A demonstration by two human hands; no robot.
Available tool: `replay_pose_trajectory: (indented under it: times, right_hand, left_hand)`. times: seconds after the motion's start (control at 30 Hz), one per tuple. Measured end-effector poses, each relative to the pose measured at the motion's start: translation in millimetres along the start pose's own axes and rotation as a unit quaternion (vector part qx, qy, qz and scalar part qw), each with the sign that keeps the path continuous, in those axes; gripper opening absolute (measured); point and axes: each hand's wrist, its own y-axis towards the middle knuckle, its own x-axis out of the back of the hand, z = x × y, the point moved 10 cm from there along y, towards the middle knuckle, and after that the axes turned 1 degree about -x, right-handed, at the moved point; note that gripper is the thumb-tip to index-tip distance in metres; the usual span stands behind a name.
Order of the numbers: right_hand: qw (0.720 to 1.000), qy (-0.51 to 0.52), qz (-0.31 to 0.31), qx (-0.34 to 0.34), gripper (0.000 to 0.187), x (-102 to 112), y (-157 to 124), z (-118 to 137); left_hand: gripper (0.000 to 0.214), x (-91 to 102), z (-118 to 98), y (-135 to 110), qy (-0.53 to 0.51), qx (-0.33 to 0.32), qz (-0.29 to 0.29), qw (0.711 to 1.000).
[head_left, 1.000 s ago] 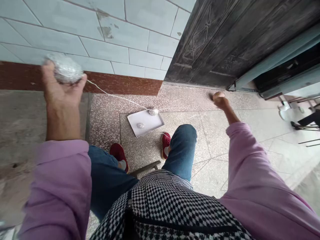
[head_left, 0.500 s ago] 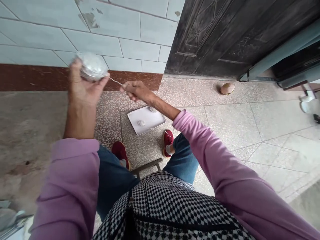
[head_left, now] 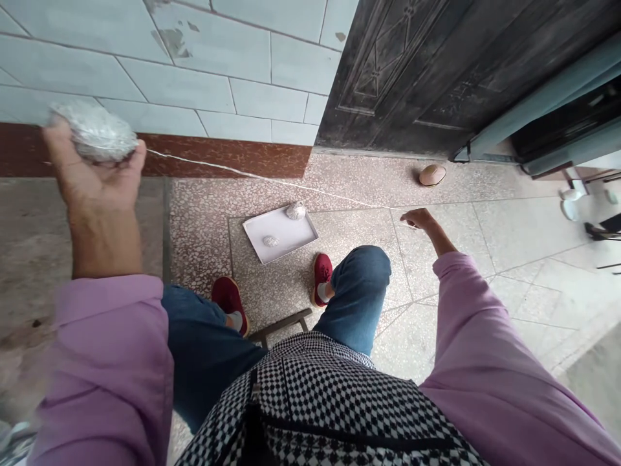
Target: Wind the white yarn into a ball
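Head view: string [head_left: 281, 182] above speckled floor [head_left: 276, 288]; tiled wall [head_left: 189, 90], dark door [head_left: 417, 71].

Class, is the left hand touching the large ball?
Touching: the head view shows the left hand gripping the large ball from both sides.

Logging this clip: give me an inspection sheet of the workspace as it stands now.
Surface: speckled floor with joint lines.
Job's things: large white ball; white string; shallow tray holding two smaller white balls.
Clutter: tan oval object on the floor near the door.
Hands: left hand cups the large white ball; right hand holds the string, which stretches between them.
Cables: nothing seen.
Surroundings: tiled wall, chipped in places; the door is dark and carved.
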Motion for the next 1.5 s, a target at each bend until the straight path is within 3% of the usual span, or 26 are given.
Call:
replay_pose_trajectory:
  times: [0.07,0.13,0.2,0.27,0.33,0.4,0.47,0.53,0.6,0.73,0.9,1.0,1.13,1.23,1.4,1.5]
  right_hand:
    - [0.999,-0.039,0.028,-0.024,0.028,-8,8,4]
    - [0.997,-0.062,0.053,-0.015,0.026,-28,24,30]
    - [0.996,-0.066,0.058,0.033,0.01,-56,44,78]
    - [0.991,-0.046,0.077,0.098,0.031,-96,60,139]
    - [0.97,0.033,0.134,0.201,0.035,-148,64,211]
    - [0.929,0.14,0.188,0.286,0.032,-195,57,277]
    - [0.89,0.217,0.225,0.332,0.022,-234,43,323]
    - [0.865,0.265,0.246,0.348,0.02,-261,27,347]
    - [0.867,0.277,0.237,0.34,0.031,-272,13,352]
    - [0.869,0.23,0.2,0.391,0.037,-259,-20,349]
    - [0.843,0.137,0.242,0.461,0.035,-249,-55,353]
    - [0.838,0.143,0.2,0.488,0.03,-221,-55,357]
    - [0.87,0.141,0.092,0.464,0.032,-170,-33,350]
    - [0.904,0.126,0.062,0.404,0.031,-150,-20,341]
    - [0.914,0.18,0.054,0.359,0.034,-136,-6,334]
    - [0.909,0.209,0.076,0.352,0.038,-147,9,328]
  left_hand:
    - [0.13,-28.3,14,-2,-0.001,0.009,0.046,0.999]
    - [0.14,-54.9,32,-12,-0.002,0.028,0.08,0.996]
    - [0.134,-82.6,46,-30,-0.009,0.045,0.121,0.992]
    - [0.117,-109.5,53,-55,-0.026,0.055,0.165,0.985]
    - [0.1,-129.4,53,-80,-0.035,0.058,0.19,0.979]
    - [0.092,-142.0,50,-101,-0.042,0.06,0.203,0.976]
    - [0.088,-148.1,48,-115,-0.046,0.065,0.211,0.974]
    - [0.087,-147.6,44,-120,-0.042,0.059,0.214,0.974]
    - [0.09,-141.7,41,-118,-0.033,0.044,0.21,0.976]
    - [0.091,-126.2,37,-104,0.011,-0.002,0.19,0.982]
    - [0.097,-116.0,35,-96,0.151,-0.113,0.119,0.975]
    - [0.093,-123.6,28,-107,0.222,-0.174,0.122,0.952]
    - [0.084,-139.4,35,-128,0.233,-0.109,0.209,0.943]
    - [0.08,-154.4,41,-151,0.199,-0.049,0.288,0.936]
    - [0.076,-171.8,49,-183,0.136,0.018,0.37,0.919]
    - [0.079,-175.7,52,-191,0.115,0.036,0.399,0.909]
